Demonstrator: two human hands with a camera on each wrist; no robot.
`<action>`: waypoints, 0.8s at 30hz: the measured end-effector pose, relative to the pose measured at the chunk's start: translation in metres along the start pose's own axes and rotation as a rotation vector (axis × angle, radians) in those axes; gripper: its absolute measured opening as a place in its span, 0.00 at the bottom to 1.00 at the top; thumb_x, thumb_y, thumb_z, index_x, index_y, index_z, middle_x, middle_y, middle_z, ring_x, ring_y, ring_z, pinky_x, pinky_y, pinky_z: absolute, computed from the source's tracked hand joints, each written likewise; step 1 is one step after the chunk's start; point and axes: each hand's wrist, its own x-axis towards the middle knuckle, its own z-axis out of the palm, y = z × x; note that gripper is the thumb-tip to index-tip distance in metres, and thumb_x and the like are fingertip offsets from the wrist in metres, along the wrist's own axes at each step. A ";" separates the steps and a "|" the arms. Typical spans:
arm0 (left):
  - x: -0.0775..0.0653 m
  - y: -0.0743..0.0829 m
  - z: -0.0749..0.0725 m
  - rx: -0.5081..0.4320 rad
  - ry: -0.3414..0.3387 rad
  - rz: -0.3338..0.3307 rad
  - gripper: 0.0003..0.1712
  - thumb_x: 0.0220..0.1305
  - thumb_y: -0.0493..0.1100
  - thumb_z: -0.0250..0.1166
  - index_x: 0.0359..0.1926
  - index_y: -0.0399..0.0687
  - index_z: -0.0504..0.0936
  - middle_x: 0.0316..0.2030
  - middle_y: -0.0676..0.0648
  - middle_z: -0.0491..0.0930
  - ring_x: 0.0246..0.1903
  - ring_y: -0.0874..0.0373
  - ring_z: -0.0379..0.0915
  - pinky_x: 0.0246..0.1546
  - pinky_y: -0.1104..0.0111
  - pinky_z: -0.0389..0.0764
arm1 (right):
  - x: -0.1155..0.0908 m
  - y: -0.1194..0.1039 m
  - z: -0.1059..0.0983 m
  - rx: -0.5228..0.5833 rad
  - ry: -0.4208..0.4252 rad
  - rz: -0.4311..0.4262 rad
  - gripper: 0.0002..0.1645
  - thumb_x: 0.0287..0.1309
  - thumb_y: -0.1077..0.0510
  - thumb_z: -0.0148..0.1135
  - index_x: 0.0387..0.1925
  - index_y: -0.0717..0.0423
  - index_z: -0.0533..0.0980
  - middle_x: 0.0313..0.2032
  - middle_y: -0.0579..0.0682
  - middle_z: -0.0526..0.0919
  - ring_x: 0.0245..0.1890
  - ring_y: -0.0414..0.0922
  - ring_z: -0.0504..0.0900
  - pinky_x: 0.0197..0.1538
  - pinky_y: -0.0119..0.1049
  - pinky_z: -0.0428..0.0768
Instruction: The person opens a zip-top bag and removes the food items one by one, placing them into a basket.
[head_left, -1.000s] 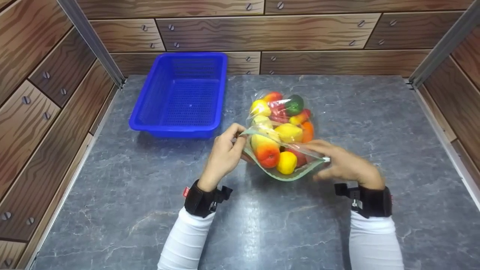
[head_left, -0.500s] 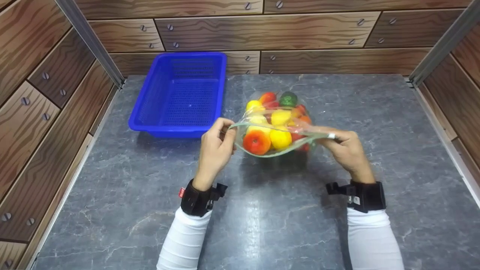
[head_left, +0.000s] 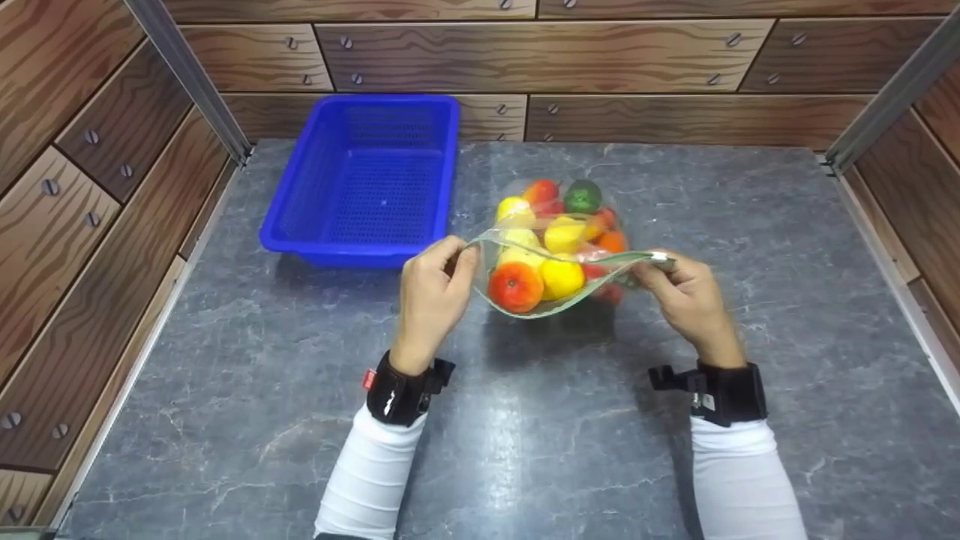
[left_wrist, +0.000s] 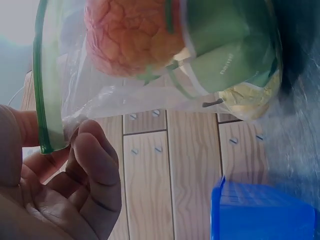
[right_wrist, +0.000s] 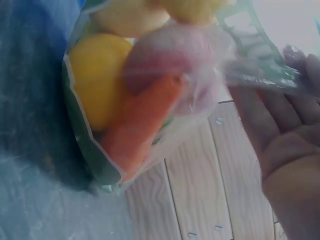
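A clear zip-top bag (head_left: 551, 301) with a green-edged mouth stands in the middle of the table, full of toy-like fruit and vegetables. Its mouth gapes toward me. At the bag's left corner my left hand (head_left: 436, 300) pinches the rim between thumb and fingers. My right hand (head_left: 688, 306) grips the right corner beside the white slider (head_left: 658, 257). Inside the bag lie a red-orange round fruit (head_left: 516, 286), a yellow fruit (head_left: 561, 277) and a dark green one (head_left: 583, 196). Through the plastic, the right wrist view shows an orange carrot-like piece (right_wrist: 145, 125).
A blue perforated basket (head_left: 360, 251) with nothing in it stands at the back left, close to the left hand. Wood-patterned panels (head_left: 540, 60) wall the grey marbled table (head_left: 300, 450) at the back and both sides.
The right hand has gone from spread fingers near the slider to gripping that corner. Both hands have raised the bag's mouth and drawn it wider, and the contents have shifted back from me.
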 end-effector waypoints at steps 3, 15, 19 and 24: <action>0.001 -0.001 0.000 0.060 -0.029 -0.021 0.15 0.69 0.40 0.63 0.23 0.43 0.78 0.19 0.54 0.65 0.20 0.59 0.61 0.21 0.68 0.59 | 0.001 0.004 0.001 -0.036 -0.077 0.114 0.11 0.71 0.73 0.54 0.42 0.81 0.79 0.35 0.38 0.89 0.36 0.34 0.87 0.43 0.28 0.85; 0.000 -0.002 -0.003 0.242 -0.100 -0.031 0.16 0.67 0.41 0.64 0.21 0.45 0.78 0.18 0.53 0.67 0.19 0.56 0.65 0.20 0.65 0.63 | 0.002 0.008 0.006 -0.141 -0.072 0.162 0.09 0.68 0.73 0.58 0.39 0.75 0.84 0.30 0.37 0.86 0.29 0.33 0.78 0.34 0.24 0.79; -0.002 0.002 -0.005 0.275 -0.080 -0.033 0.08 0.63 0.41 0.67 0.29 0.43 0.85 0.24 0.48 0.76 0.23 0.54 0.71 0.24 0.62 0.73 | 0.003 0.006 0.010 -0.134 -0.013 0.162 0.08 0.67 0.73 0.60 0.37 0.76 0.84 0.30 0.38 0.88 0.29 0.33 0.81 0.33 0.25 0.81; -0.007 0.014 -0.006 0.276 -0.050 0.028 0.08 0.57 0.37 0.74 0.35 0.41 0.82 0.30 0.45 0.76 0.26 0.53 0.73 0.26 0.64 0.77 | 0.003 0.004 0.017 -0.095 0.013 0.191 0.08 0.67 0.73 0.59 0.38 0.77 0.83 0.30 0.44 0.89 0.30 0.34 0.86 0.34 0.27 0.85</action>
